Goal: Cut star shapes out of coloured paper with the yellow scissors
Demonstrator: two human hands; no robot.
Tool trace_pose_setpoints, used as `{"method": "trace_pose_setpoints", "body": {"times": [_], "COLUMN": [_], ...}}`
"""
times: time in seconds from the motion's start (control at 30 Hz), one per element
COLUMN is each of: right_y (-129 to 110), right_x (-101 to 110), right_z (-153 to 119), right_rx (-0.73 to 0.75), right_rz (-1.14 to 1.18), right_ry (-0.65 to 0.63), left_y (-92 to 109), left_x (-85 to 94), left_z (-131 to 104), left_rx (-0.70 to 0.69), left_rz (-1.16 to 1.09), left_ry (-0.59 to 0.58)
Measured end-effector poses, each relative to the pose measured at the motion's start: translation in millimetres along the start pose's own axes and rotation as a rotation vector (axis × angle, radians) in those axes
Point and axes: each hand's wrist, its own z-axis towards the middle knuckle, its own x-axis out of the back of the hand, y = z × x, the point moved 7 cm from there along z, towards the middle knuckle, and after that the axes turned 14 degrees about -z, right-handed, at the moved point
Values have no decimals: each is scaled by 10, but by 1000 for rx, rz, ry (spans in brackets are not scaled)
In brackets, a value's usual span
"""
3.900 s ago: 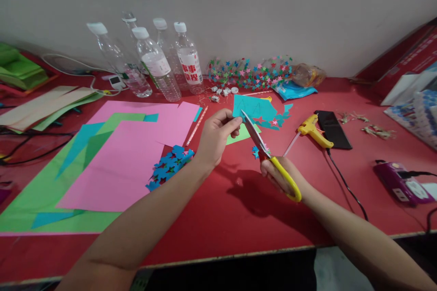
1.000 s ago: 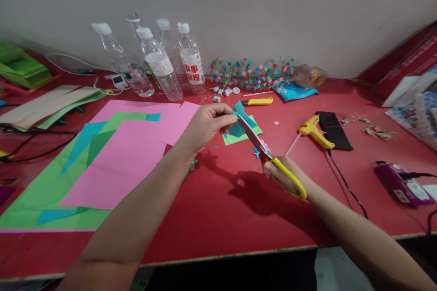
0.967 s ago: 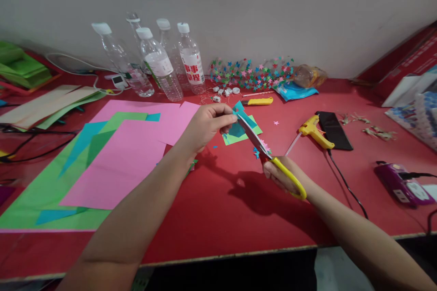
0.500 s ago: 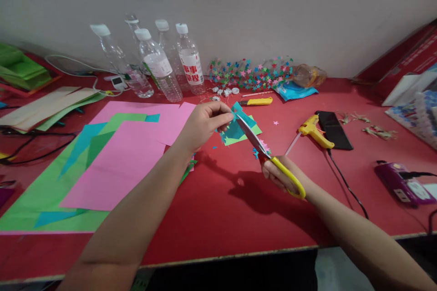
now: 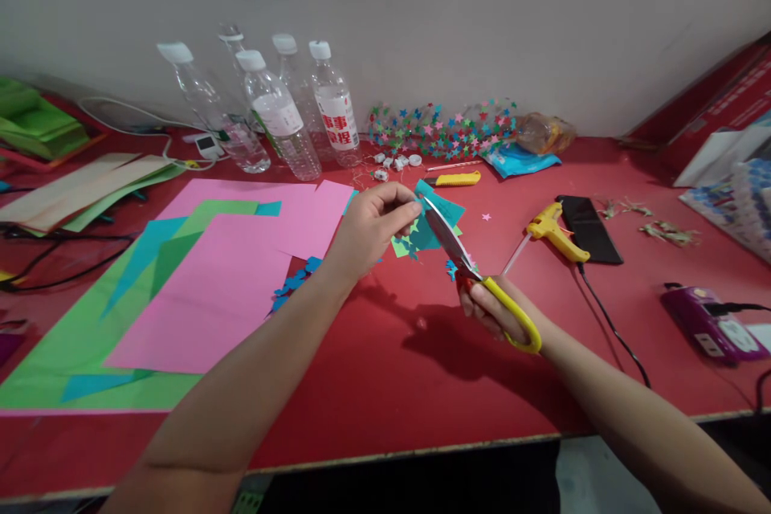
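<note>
Yellow-handled scissors [image 5: 511,313] are in my right hand [image 5: 487,309], their blades pointing up and left. My left hand [image 5: 377,225] is closed in a pinch at the blade tips, on a small piece of blue paper that its fingers mostly hide. Beyond the blades, teal paper [image 5: 449,213] and light green paper [image 5: 400,247] lie on the red table [image 5: 385,385], with small cut shapes on them. Blue cut pieces [image 5: 293,283] show beside my left forearm. A few small blue pieces [image 5: 451,269] lie near the scissor pivot.
Pink sheets [image 5: 210,289] and green ones cover the left side. Clear bottles [image 5: 337,116] stand by the wall near a star-covered bottle [image 5: 442,128]. A yellow cutter [image 5: 458,178] lies behind the papers. Right are a glue gun [image 5: 557,233], a phone [image 5: 587,229] and a purple device [image 5: 714,325].
My left hand has moved slightly right, and more blue pieces now show beside its forearm. The scissor blades look closer together. My right hand has barely moved.
</note>
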Motion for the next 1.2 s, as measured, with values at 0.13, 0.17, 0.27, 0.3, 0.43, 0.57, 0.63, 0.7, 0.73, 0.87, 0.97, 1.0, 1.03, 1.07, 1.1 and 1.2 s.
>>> {"method": "trace_pose_setpoints", "body": {"times": [0.13, 0.17, 0.27, 0.3, 0.43, 0.57, 0.63, 0.7, 0.73, 0.87, 0.97, 1.0, 1.03, 1.07, 1.1, 1.2], "right_y": [29, 30, 23, 21, 37, 67, 67, 49, 40, 55, 91, 95, 96, 93, 90, 85], "right_x": [3, 0, -12, -18, -45, -46, -44, -45, -45, -53, -66, -71, -75, -77, -78, -81], "right_z": [-11, -15, -25, -27, -23, -15, -13, -11, -10, -6, -2, -1, 0, 0, -1, -2], "right_rx": [-93, -108, -116, -111, -115, -163, -170, -145, -128, -99, -107, -110, -116, -126, -141, -210], "right_rz": [15, 18, 29, 30, 27, 32, 38, 52, 59, 74, 81, 83, 85, 87, 84, 58], "right_ry": [22, 28, 45, 48, 46, 61, 68, 69, 72, 78, 73, 70, 68, 70, 72, 73], "left_y": [-12, -12, -20, -29, -67, -95, -104, -106, -109, -160, -209, -215, -216, -212, -209, -208], "left_x": [-7, -7, -14, -19, -40, -30, -14, 5, 12, 4, -37, -48, -56, -59, -61, -60], "left_z": [-10, -15, -37, -45, -66, -68, -65, -63, -64, -63, -63, -65, -67, -69, -71, -71], "left_rx": [-26, -34, -57, -61, -69, -78, -98, -140, -163, -179, -118, -105, -99, -100, -101, -99], "left_rz": [24, 32, 35, 30, 4, 9, 38, 71, 80, 44, 11, 8, 9, 15, 23, 40], "left_ry": [2, 10, 51, 67, 111, 139, 160, 188, 201, 203, 156, 144, 135, 132, 132, 140]}}
